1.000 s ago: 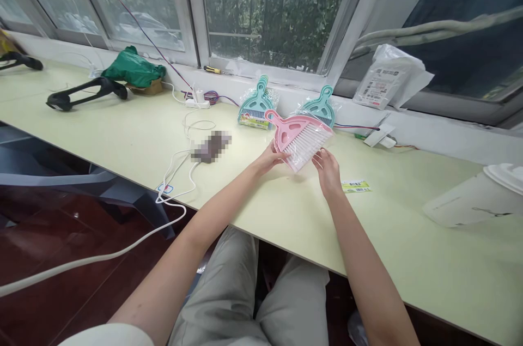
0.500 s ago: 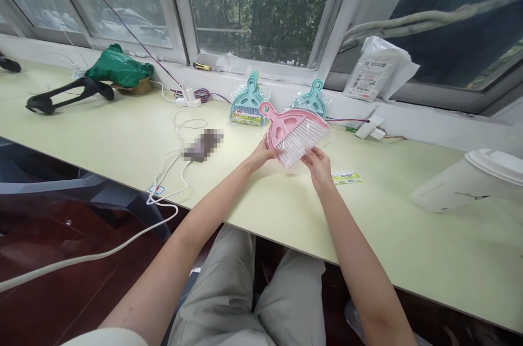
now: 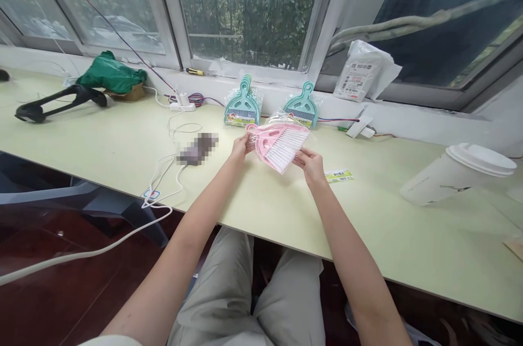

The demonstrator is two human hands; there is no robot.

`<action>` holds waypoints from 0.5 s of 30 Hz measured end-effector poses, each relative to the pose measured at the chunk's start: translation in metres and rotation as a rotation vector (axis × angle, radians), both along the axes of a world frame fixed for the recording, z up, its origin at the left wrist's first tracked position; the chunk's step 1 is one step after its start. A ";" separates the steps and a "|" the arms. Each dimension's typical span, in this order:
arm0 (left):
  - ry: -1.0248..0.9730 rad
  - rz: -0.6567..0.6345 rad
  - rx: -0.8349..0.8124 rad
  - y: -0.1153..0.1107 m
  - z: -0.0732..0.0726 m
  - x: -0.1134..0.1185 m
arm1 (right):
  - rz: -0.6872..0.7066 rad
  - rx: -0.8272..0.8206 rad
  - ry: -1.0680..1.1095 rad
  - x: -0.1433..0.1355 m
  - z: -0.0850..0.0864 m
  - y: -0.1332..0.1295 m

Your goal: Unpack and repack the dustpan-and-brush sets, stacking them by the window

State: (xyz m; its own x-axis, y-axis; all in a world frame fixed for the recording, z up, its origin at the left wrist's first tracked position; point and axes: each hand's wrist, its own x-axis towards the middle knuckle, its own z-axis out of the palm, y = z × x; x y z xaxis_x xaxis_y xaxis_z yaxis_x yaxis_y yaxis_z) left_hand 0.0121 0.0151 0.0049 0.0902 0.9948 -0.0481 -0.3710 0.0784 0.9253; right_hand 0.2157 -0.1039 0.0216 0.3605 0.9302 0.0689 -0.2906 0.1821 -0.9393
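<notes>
A pink dustpan and brush set [image 3: 273, 141] with white bristles, in clear plastic wrap, is held above the table between my two hands. My left hand [image 3: 242, 147] is closed on the handle side. With its fingers pinched, my right hand [image 3: 310, 163] grips the lower right edge by the bristles. Behind it, teal dustpan and brush sets [image 3: 242, 103] in plastic lean at the wall, and another teal set [image 3: 303, 103] leans to their right. A yellow-green label card [image 3: 339, 176] lies on the table beside my right hand.
On the right of the pale table [image 3: 261, 215] stands a tilted white cup [image 3: 453, 174] with a lid. White cables [image 3: 163, 177] and a pixelated object [image 3: 197, 149] lie left. Farther left are a black frame [image 3: 61, 103] and a green bag [image 3: 110, 73]. A power strip [image 3: 182, 106] sits by the wall.
The pink set has turned clockwise and come lower, its handle now pointing more to the left. My left hand has shifted from its lower edge to the handle side. The view has shifted slightly.
</notes>
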 end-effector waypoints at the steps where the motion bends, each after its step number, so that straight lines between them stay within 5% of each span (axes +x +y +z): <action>1: 0.002 0.013 -0.010 0.000 -0.001 -0.001 | 0.015 -0.006 -0.003 -0.001 0.000 0.000; 5: 0.088 0.067 0.001 -0.003 0.011 -0.009 | 0.025 -0.009 -0.006 0.000 0.002 0.000; 9: 0.374 0.290 0.286 -0.003 0.046 -0.024 | 0.105 -0.008 -0.063 0.007 0.003 0.000; 13: 0.519 -0.144 0.337 0.009 0.074 -0.027 | 0.226 -0.025 -0.132 0.005 0.005 -0.003; 15: 0.554 -0.251 0.309 0.018 0.077 -0.025 | 0.256 -0.016 -0.152 0.003 0.005 -0.004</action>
